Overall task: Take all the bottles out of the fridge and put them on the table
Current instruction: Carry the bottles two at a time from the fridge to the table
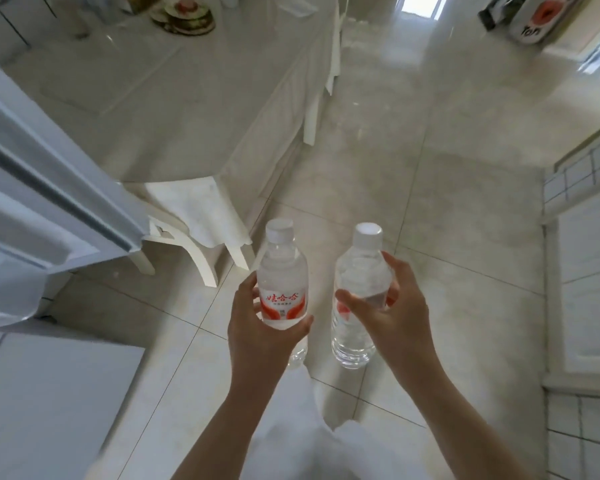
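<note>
My left hand [260,327] grips a clear water bottle [282,275] with a red and white label and a white cap, held upright. My right hand [392,310] grips a second clear water bottle [359,271] of the same kind, also upright. Both bottles hang in front of me above the tiled floor. The table [146,98], covered in white cloth, stretches ahead and to the left. The open fridge door [49,188] juts in from the left edge.
A stack of plates with food [186,13] sits at the table's far end. A white chair [194,220] stands tucked under the near end of the table. White cabinets [586,271] line the right side. Pale floor tiles [430,150] run ahead.
</note>
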Tool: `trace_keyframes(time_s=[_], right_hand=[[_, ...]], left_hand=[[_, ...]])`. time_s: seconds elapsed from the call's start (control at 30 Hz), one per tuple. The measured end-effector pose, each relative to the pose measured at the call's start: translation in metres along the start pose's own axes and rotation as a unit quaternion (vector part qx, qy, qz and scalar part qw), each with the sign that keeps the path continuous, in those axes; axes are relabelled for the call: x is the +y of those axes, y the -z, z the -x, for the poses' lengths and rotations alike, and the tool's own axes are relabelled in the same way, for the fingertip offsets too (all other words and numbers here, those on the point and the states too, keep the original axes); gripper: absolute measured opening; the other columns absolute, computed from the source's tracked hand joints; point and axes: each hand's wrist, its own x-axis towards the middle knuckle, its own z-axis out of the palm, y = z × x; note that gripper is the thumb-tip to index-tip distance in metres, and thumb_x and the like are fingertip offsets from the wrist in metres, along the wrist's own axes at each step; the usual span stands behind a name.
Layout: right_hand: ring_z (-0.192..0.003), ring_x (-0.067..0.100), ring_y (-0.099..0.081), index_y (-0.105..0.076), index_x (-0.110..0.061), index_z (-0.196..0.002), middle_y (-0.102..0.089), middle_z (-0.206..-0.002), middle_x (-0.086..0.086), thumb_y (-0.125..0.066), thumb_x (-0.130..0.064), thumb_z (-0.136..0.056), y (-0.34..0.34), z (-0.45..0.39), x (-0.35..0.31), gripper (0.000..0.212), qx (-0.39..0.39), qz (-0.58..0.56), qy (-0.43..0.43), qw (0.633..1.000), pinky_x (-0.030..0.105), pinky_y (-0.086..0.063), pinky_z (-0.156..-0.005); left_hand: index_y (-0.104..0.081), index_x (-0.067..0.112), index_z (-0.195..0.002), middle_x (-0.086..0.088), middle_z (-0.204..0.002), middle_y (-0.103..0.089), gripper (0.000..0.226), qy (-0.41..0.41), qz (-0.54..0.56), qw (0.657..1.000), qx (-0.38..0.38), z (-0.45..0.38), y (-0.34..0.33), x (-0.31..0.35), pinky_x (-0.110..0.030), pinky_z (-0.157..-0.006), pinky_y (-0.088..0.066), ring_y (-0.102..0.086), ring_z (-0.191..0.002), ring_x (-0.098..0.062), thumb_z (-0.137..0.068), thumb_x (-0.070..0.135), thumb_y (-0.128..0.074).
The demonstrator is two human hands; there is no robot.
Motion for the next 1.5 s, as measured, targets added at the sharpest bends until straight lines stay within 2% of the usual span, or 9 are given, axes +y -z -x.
trace_keyframes(time_s=[0.2, 0.4, 0.53, 0.7, 0.87, 1.0, 1.23, 1.33, 1.5], right_hand=[[-0.089, -0.013, -0.062, -0.043, -0.038, -0.119, -0.063, -0.098, -0.021, -0.084, -0.028, -0.068, -0.024, -0.097, -0.034, 0.066, 0.015, 0.017, 0.012, 1.0, 0.007, -0.05, -0.073], [-0.085, -0.017, -0.061, -0.043, -0.04, -0.116, -0.061, -0.093, -0.026, -0.085, -0.028, -0.067, -0.046, -0.188, -0.064, 0.066, 0.014, 0.022, 0.032, 0.999, 0.007, -0.05, -0.072], [-0.087, -0.013, -0.062, -0.044, -0.038, -0.117, -0.062, -0.095, -0.023, -0.086, -0.025, -0.065, -0.059, -0.242, -0.072, 0.068, -0.011, 0.02, 0.029, 0.999, 0.008, -0.05, -0.071], [-0.093, -0.001, -0.065, -0.048, -0.036, -0.122, -0.065, -0.103, -0.018, -0.088, -0.028, -0.062, -0.076, -0.328, -0.077, 0.073, -0.056, 0.04, 0.036, 0.997, 0.023, -0.053, -0.081], [-0.092, 0.012, -0.065, -0.044, -0.035, -0.124, -0.068, -0.107, -0.005, -0.088, -0.03, -0.061, -0.09, -0.43, -0.098, 0.077, -0.119, 0.078, 0.072, 0.987, 0.009, -0.046, -0.069], [-0.09, 0.01, -0.064, -0.047, -0.034, -0.125, -0.066, -0.107, -0.008, -0.088, -0.027, -0.062, -0.103, -0.491, -0.122, 0.075, -0.159, 0.082, 0.092, 0.98, 0.021, -0.048, -0.075], [-0.087, 0.007, -0.059, -0.05, -0.033, -0.12, -0.061, -0.101, -0.018, -0.088, -0.024, -0.061, -0.16, -0.572, -0.155, 0.071, -0.218, 0.081, 0.144, 0.962, 0.022, -0.044, -0.076], [-0.084, 0.001, -0.062, -0.045, -0.043, -0.115, -0.062, -0.097, -0.022, -0.088, -0.026, -0.06, -0.194, -0.593, -0.162, 0.071, -0.248, 0.077, 0.153, 0.953, 0.018, -0.045, -0.072], [-0.077, -0.014, -0.059, -0.041, -0.039, -0.115, -0.058, -0.093, -0.023, -0.089, -0.022, -0.062, -0.268, -0.619, -0.182, 0.073, -0.312, 0.075, 0.146, 0.936, 0.01, -0.048, -0.071]], left_hand=[[-0.049, 0.025, -0.124, 0.01, -0.116, -0.059, 0.084, -0.011, -0.011, 1.0, -0.021, -0.1, -0.012, 0.03, -0.038, -0.089, -0.055, -0.062, -0.101, -0.011, -0.053, 0.024, -0.093], [-0.047, 0.031, -0.122, 0.014, -0.112, -0.055, 0.082, -0.025, 0.014, 1.0, 0.005, -0.191, -0.026, 0.064, -0.029, -0.087, -0.053, -0.06, -0.099, -0.009, -0.055, 0.019, -0.092], [-0.046, 0.037, -0.12, 0.016, -0.112, -0.055, 0.083, 0.001, 0.018, 0.999, 0.027, -0.238, -0.038, 0.066, -0.028, -0.086, -0.053, -0.06, -0.098, -0.004, -0.053, 0.019, -0.093], [-0.048, 0.029, -0.124, 0.008, -0.118, -0.058, 0.085, 0.051, 0.027, 0.995, 0.078, -0.299, -0.063, 0.07, -0.03, -0.086, -0.053, -0.061, -0.102, -0.011, -0.052, 0.021, -0.093], [-0.049, 0.026, -0.124, 0.003, -0.115, -0.06, 0.087, 0.085, 0.022, 0.983, 0.16, -0.369, -0.091, 0.093, -0.045, -0.089, -0.054, -0.062, -0.103, -0.021, -0.05, 0.021, -0.094], [-0.049, 0.029, -0.122, 0.004, -0.113, -0.061, 0.085, 0.112, 0.036, 0.971, 0.207, -0.411, -0.1, 0.108, -0.045, -0.088, -0.055, -0.062, -0.101, -0.019, -0.049, 0.023, -0.093], [-0.05, 0.025, -0.122, 0.005, -0.109, -0.063, 0.086, 0.149, 0.043, 0.942, 0.298, -0.478, -0.085, 0.127, -0.042, -0.088, -0.054, -0.062, -0.098, -0.02, -0.048, 0.021, -0.094], [-0.051, 0.022, -0.121, 0.003, -0.107, -0.064, 0.085, 0.157, 0.04, 0.93, 0.329, -0.506, -0.069, 0.126, -0.04, -0.086, -0.054, -0.063, -0.095, -0.02, -0.048, 0.021, -0.094], [-0.052, 0.02, -0.119, 0.002, -0.104, -0.065, 0.081, 0.18, 0.05, 0.912, 0.366, -0.557, -0.027, 0.107, -0.032, -0.08, -0.051, -0.063, -0.09, -0.019, -0.049, 0.018, -0.094]])
